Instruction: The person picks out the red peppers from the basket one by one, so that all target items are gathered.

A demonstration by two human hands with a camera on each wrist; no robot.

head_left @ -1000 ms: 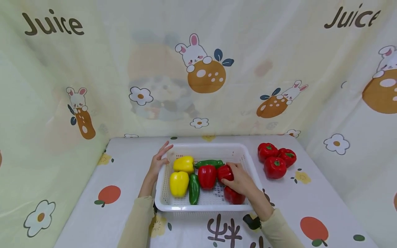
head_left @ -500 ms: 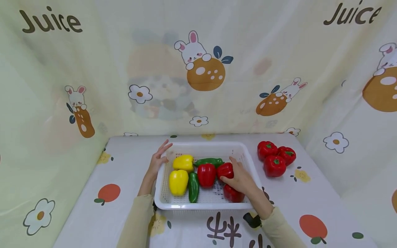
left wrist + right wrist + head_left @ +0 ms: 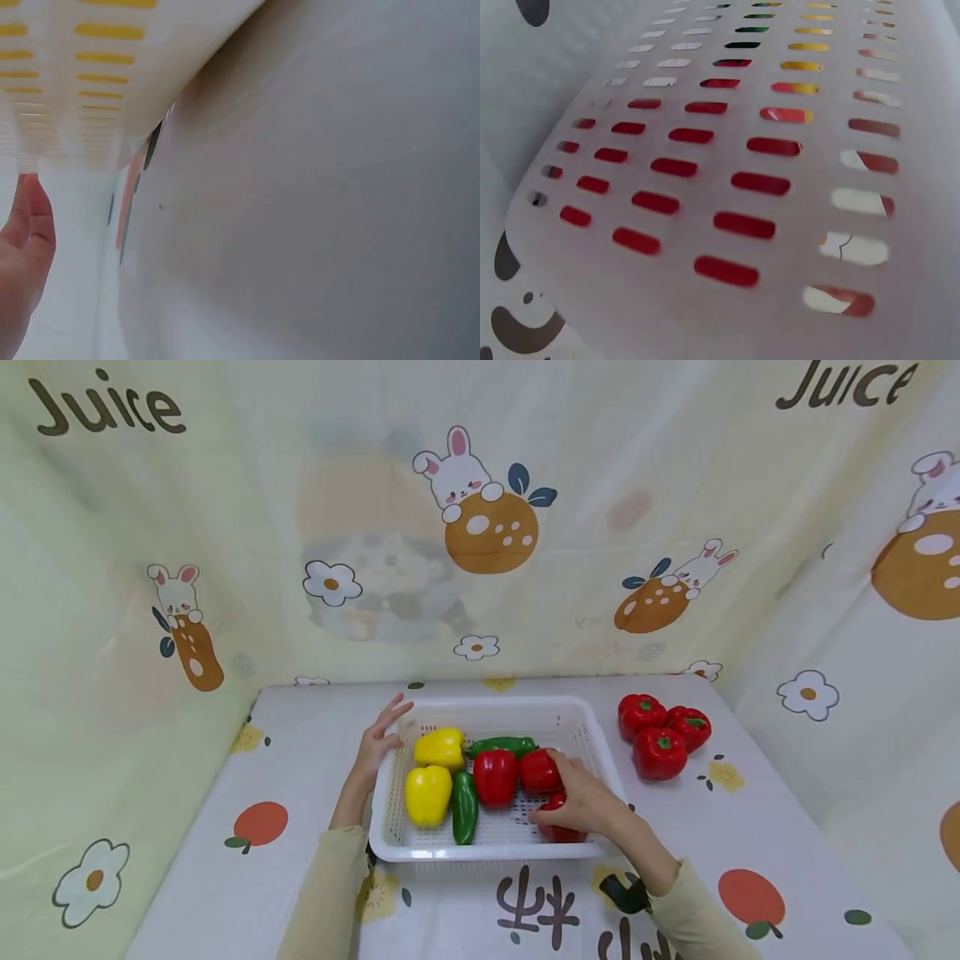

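Note:
A white perforated plastic basket (image 3: 491, 852) holds two yellow bell peppers (image 3: 428, 797), two long green peppers (image 3: 464, 808) and several red bell peppers (image 3: 496, 778). My left hand (image 3: 372, 752) rests at the basket's left rim with its fingers extended; in the left wrist view this hand (image 3: 26, 255) meets the basket wall. My right hand (image 3: 581, 795) is inside the basket at the right, thumb and fingers spread above the front red bell pepper (image 3: 562, 833), which it partly covers. Its upper fingertips are beside another red bell pepper (image 3: 539, 772); contact is unclear.
Several red bell peppers (image 3: 660, 753) stand together on the table to the right of the basket. A printed cloth (image 3: 300, 902) covers the table, and patterned curtains (image 3: 247, 527) enclose the back and sides. The basket wall (image 3: 667, 285) fills most of the right wrist view.
My right hand has let go of the rear right red bell pepper and moved toward me, over the front one. The left hand stays at the rim. The head view has shifted slightly.

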